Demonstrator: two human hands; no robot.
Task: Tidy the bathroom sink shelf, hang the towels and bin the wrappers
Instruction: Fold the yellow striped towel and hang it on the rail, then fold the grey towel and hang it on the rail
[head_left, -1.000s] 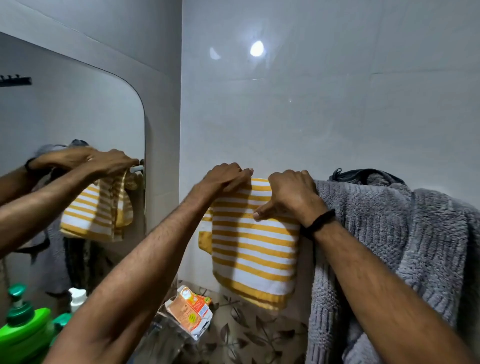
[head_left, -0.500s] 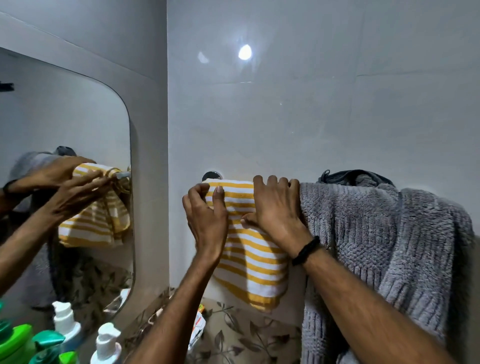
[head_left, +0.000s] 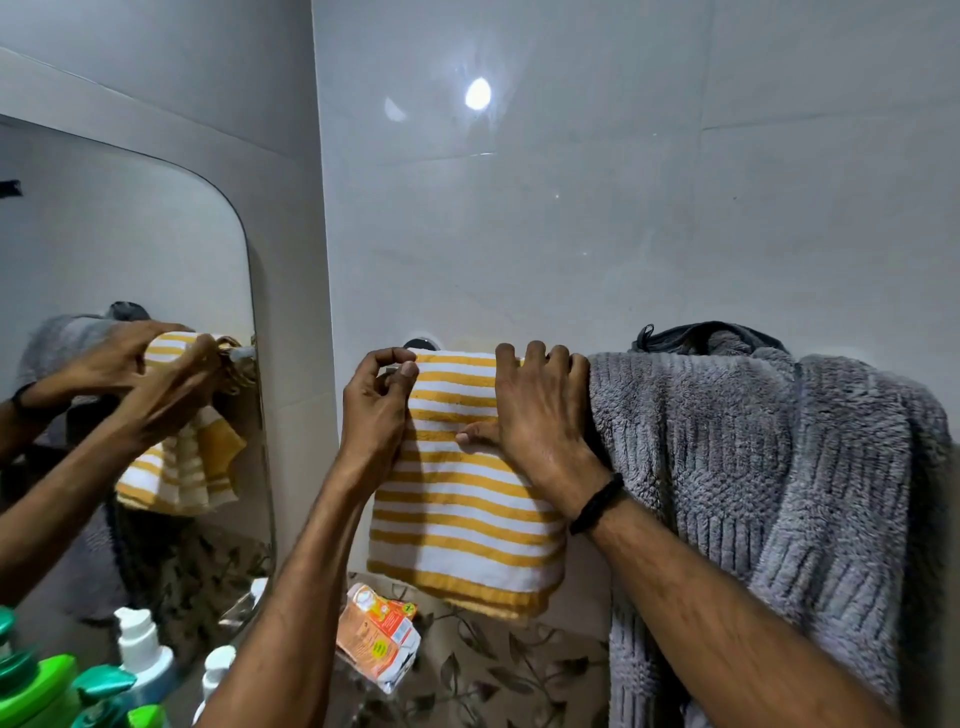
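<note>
Yellow-striped towel (head_left: 467, 519) hangs beside the grey towel (head_left: 779, 493). The left hand (head_left: 376, 415) pinches its top corner and the right hand (head_left: 540, 415) curls over its top. Hanging looks nearly done; next, release gently, then bin the wrapper (head_left: 379, 639).

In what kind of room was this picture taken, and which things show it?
Most likely a home bathroom. A striped towel and a grey towel hang side by side, a mirror is fixed to the tiled wall, and pump bottles stand below the mirror.

Bathroom, likely domestic, tiled wall (head_left: 649, 218), mirror (head_left: 130, 249), hung towels (head_left: 467, 519), pump bottles (head_left: 141, 656)
</note>
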